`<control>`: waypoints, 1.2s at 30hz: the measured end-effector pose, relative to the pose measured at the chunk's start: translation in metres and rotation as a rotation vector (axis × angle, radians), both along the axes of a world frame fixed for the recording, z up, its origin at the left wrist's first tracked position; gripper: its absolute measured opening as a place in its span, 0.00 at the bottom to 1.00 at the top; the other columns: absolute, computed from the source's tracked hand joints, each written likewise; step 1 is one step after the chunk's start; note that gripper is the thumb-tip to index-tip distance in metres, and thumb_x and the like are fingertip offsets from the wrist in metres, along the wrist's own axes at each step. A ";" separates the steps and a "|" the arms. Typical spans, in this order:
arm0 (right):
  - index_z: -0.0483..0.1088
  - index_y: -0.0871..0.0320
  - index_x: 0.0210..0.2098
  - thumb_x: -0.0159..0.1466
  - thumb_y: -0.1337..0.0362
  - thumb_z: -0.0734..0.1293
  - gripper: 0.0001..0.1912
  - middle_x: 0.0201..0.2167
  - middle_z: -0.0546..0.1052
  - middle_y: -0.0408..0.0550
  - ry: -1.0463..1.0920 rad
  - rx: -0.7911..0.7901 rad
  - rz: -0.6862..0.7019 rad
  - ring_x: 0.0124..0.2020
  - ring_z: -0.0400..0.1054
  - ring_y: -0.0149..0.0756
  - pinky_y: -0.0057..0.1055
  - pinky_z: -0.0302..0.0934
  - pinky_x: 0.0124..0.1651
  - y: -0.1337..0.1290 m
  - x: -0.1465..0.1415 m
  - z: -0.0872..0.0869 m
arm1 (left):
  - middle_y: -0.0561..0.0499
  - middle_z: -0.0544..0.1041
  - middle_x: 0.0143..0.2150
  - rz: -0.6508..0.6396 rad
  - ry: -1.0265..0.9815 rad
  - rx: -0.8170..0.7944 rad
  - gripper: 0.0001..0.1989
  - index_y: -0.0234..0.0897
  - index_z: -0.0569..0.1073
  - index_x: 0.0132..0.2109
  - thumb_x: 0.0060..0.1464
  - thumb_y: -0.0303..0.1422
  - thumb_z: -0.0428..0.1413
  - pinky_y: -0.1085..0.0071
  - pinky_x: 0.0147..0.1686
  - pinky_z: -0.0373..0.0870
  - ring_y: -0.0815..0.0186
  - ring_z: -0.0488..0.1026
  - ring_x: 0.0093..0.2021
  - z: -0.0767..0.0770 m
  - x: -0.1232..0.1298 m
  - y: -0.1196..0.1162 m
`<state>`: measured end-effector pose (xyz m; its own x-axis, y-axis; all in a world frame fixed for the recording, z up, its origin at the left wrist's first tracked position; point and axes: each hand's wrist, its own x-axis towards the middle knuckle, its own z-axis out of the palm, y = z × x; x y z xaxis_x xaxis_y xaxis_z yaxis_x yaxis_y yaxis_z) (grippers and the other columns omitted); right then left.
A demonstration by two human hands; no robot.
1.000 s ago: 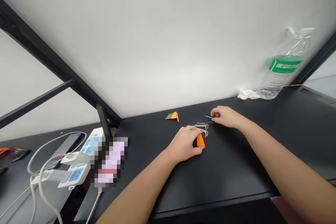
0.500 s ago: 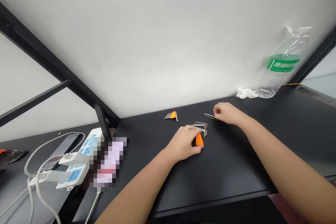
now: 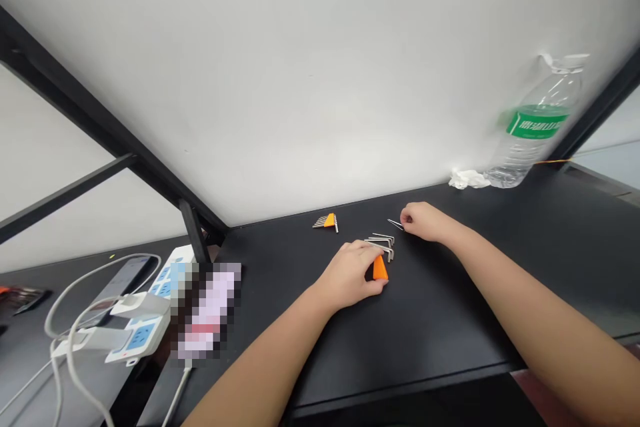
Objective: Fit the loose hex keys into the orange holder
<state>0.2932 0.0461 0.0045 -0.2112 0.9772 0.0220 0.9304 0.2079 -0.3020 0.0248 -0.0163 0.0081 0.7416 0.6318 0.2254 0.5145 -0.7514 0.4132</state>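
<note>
My left hand (image 3: pixel 353 273) rests on the black table, its thumb and fingers closed around an orange hex key holder (image 3: pixel 380 268). Just beyond those fingers lie several loose L-shaped hex keys (image 3: pixel 385 241), their short bent ends pointing right; the left fingers hide part of them. To the right, my right hand (image 3: pixel 419 220) pinches a thin hex key (image 3: pixel 395 223) that sticks out leftward, low over the table. Whether a second key is in that pinch, I cannot tell. Farther back, another orange holder (image 3: pixel 329 220) filled with several hex keys lies near the wall.
A clear bottle with a green label (image 3: pixel 537 121) stands at the back right beside crumpled white tissue (image 3: pixel 469 179). At left are a white power strip (image 3: pixel 143 333) with plugs and cables, a dark phone (image 3: pixel 120 283), a pixelated item (image 3: pixel 207 310) and a black metal frame (image 3: pixel 100 120).
My right hand has moved slightly left and down with the thin hex key, closer to the loose keys. My left hand stays on the orange holder.
</note>
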 end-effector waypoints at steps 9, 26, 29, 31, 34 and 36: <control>0.76 0.57 0.36 0.62 0.66 0.64 0.08 0.40 0.76 0.48 0.055 0.036 0.153 0.37 0.69 0.32 0.26 0.59 0.40 -0.020 -0.022 0.002 | 0.48 0.78 0.55 0.013 0.002 0.008 0.27 0.42 0.72 0.59 0.52 0.35 0.65 0.59 0.58 0.66 0.55 0.71 0.58 0.000 0.000 0.001; 0.73 0.56 0.34 0.64 0.58 0.66 0.08 0.39 0.75 0.47 -0.002 -0.035 0.195 0.34 0.68 0.32 0.27 0.55 0.33 -0.053 -0.045 0.024 | 0.48 0.77 0.43 0.067 0.030 -0.006 0.20 0.41 0.73 0.54 0.52 0.30 0.61 0.62 0.47 0.71 0.57 0.73 0.46 0.002 -0.007 0.005; 0.71 0.57 0.35 0.62 0.59 0.67 0.08 0.39 0.76 0.49 -0.117 -0.083 0.174 0.34 0.70 0.36 0.28 0.54 0.32 -0.065 -0.057 0.022 | 0.46 0.76 0.47 0.180 -0.065 -0.038 0.24 0.40 0.70 0.57 0.53 0.31 0.62 0.62 0.48 0.71 0.58 0.73 0.46 -0.005 -0.017 0.018; 0.71 0.58 0.36 0.62 0.64 0.64 0.05 0.38 0.77 0.50 -0.162 -0.082 0.131 0.35 0.72 0.38 0.29 0.54 0.32 -0.069 -0.065 0.019 | 0.47 0.76 0.47 0.234 -0.089 -0.078 0.24 0.40 0.70 0.57 0.53 0.31 0.61 0.64 0.46 0.72 0.61 0.74 0.44 -0.008 -0.022 0.024; 0.71 0.59 0.36 0.62 0.67 0.62 0.07 0.37 0.78 0.53 -0.178 -0.092 0.050 0.32 0.72 0.38 0.30 0.54 0.31 -0.072 -0.075 0.015 | 0.50 0.76 0.43 0.279 -0.102 -0.122 0.23 0.40 0.70 0.57 0.53 0.31 0.60 0.68 0.41 0.71 0.64 0.74 0.39 -0.009 -0.026 0.029; 0.72 0.59 0.35 0.62 0.67 0.62 0.07 0.37 0.78 0.55 -0.168 -0.108 0.019 0.32 0.73 0.39 0.30 0.55 0.32 -0.072 -0.079 0.013 | 0.50 0.76 0.41 0.290 -0.107 -0.129 0.23 0.39 0.71 0.57 0.53 0.31 0.60 0.68 0.40 0.71 0.65 0.73 0.38 -0.009 -0.027 0.030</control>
